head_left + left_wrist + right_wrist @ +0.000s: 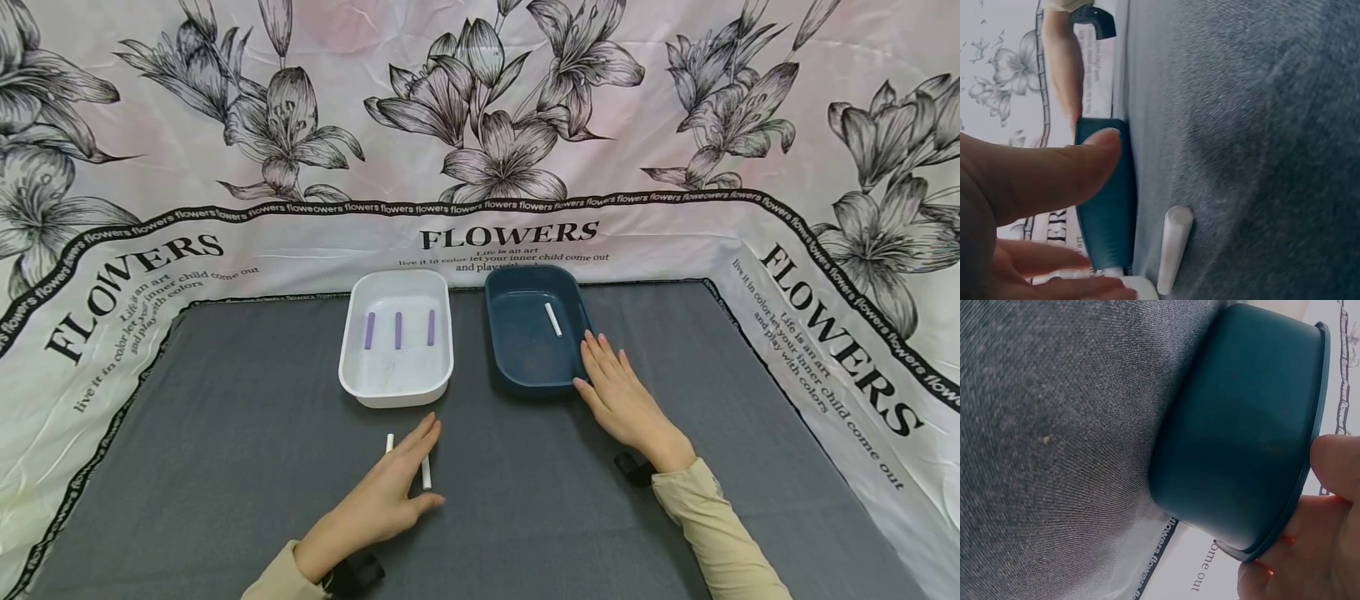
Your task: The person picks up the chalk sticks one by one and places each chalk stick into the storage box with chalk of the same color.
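Note:
Over the grey cloth my left hand (380, 500) hovers with fingers spread and nothing in its grasp. Partly covered by it in the head view are two white chalk sticks (427, 473); one stick (1175, 250) shows whole in the left wrist view, below the thumb. My right hand (622, 397) rests against the right side of a dark blue tub (536, 390), its fingers straight and the thumb at the rim (1319, 394). One white chalk stick (552, 319) lies inside that tub.
Left of the blue tub stands a white tub (395, 398), holding three purple chalk sticks (398, 331) in a row. The grey cloth (225, 433) has a white border printed with flowers and lettering (510, 236), which rises behind both tubs.

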A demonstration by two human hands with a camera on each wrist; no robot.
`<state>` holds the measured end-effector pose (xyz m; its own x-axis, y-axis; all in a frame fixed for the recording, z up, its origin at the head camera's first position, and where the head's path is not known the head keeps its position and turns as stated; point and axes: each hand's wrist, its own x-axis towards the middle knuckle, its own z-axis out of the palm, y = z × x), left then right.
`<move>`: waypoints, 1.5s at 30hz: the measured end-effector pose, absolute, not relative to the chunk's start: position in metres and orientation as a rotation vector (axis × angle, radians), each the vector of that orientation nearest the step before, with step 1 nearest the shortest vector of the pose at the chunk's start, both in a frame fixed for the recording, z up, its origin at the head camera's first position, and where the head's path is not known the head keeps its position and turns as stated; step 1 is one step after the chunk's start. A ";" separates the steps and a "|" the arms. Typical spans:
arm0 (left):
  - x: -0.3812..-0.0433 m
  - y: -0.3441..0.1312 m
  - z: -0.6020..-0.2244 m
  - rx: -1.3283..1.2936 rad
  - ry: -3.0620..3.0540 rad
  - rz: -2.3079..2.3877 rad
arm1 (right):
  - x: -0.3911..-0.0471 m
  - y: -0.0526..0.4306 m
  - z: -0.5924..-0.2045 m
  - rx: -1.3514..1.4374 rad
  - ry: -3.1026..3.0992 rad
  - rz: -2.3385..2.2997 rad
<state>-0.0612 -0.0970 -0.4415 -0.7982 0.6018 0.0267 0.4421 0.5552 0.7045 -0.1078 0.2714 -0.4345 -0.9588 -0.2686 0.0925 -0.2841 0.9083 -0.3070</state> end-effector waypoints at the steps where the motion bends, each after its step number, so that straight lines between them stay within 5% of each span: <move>1: -0.061 -0.096 -0.443 0.861 2.583 1.054 | -0.108 0.271 -0.435 0.439 -3.021 0.497; 45: -0.066 -0.082 -0.447 0.798 2.793 0.954 | -0.109 0.272 -0.433 0.442 -3.024 0.465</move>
